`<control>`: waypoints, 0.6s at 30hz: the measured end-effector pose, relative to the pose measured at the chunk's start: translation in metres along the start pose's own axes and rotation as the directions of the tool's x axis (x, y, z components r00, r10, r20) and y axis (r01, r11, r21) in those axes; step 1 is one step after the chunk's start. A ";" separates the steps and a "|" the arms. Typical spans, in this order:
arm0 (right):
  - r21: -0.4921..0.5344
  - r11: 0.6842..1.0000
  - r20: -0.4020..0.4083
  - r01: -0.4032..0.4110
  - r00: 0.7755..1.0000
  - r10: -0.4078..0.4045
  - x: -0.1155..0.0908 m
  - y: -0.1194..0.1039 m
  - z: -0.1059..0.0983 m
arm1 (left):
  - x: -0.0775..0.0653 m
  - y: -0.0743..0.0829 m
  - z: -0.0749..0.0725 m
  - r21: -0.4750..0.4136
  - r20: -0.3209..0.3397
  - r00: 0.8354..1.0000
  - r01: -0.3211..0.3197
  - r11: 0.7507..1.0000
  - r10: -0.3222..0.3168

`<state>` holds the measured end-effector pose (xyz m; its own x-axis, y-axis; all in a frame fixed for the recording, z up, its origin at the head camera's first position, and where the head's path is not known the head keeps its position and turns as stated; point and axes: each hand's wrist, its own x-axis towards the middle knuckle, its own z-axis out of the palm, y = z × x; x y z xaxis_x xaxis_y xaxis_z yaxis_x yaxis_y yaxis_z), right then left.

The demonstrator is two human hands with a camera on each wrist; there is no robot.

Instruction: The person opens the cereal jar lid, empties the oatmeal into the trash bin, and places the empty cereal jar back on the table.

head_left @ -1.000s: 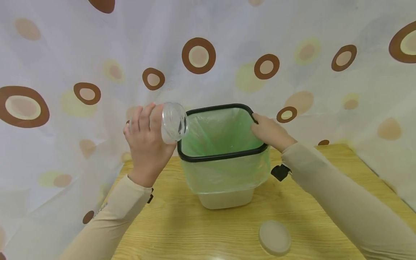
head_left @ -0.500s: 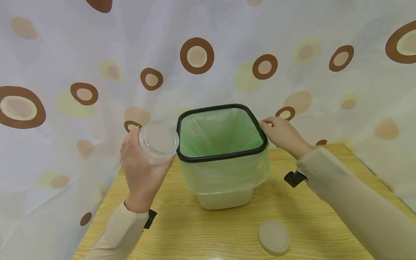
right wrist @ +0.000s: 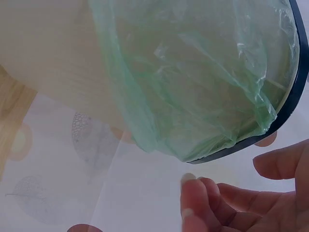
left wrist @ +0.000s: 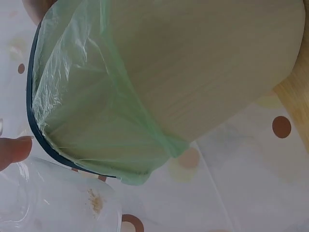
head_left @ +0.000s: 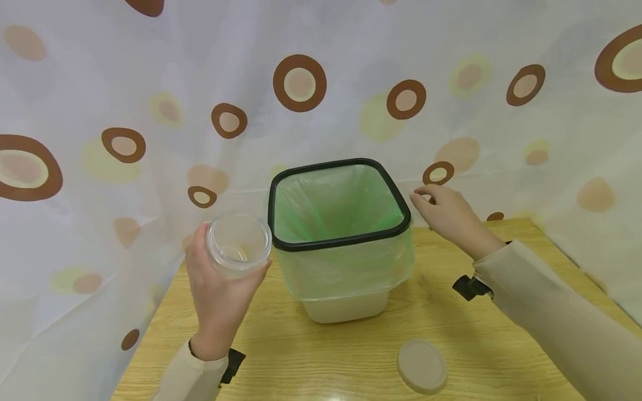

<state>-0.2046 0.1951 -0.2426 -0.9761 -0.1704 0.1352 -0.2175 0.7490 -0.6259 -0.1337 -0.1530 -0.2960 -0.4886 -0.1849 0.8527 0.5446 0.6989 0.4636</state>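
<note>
My left hand [head_left: 220, 303] grips a clear jar [head_left: 238, 245] with its wide mouth facing up and toward me, left of the bin. A little tan residue [left wrist: 95, 202] clings inside the jar in the left wrist view. The trash bin [head_left: 346, 307] stands upright with a black rim [head_left: 341, 241] and a green plastic liner [head_left: 346, 270] folded over its outside. Just right of that rim hangs my right hand [head_left: 453, 220], apart from it, fingers loosely bent and holding nothing. In the right wrist view its fingertips [right wrist: 195, 193] are below the rim's corner.
A round beige lid [head_left: 422, 366] lies flat on the wooden table [head_left: 301, 362], in front of the bin and to the right. Behind and at both sides hangs a white curtain [head_left: 341, 44] with brown and yellow spots.
My left hand has brought the jar down and turned it from tilted toward the bin to mouth up. My right hand has let go of the rim and drawn away to the right.
</note>
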 end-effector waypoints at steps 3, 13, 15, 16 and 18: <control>-0.019 1.000 0.003 0.003 1.000 -0.003 -0.003 0.002 0.000 | -0.007 0.001 0.000 -0.018 0.020 0.998 0.052 0.998 -0.052; -0.083 0.997 0.002 -0.008 1.000 0.008 -0.012 0.002 0.003 | -0.024 0.007 -0.004 -0.074 0.048 0.968 0.250 0.965 -0.247; -0.096 0.995 0.004 -0.011 1.000 0.011 -0.015 0.004 0.003 | -0.028 0.008 -0.004 -0.081 0.057 0.961 0.274 0.958 -0.270; -0.101 0.995 0.006 -0.013 1.000 0.014 -0.017 0.005 0.004 | -0.030 0.009 -0.004 -0.091 0.062 0.958 0.286 0.954 -0.282; -0.111 0.994 0.001 -0.013 1.000 0.013 -0.020 0.006 0.004 | -0.034 0.010 -0.004 -0.101 0.071 0.953 0.300 0.948 -0.294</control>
<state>-0.1868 0.2007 -0.2520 -0.9789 -0.1609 0.1261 -0.2038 0.8177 -0.5384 -0.1094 -0.1427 -0.3196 -0.6745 -0.3324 0.6592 0.4390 0.5372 0.7202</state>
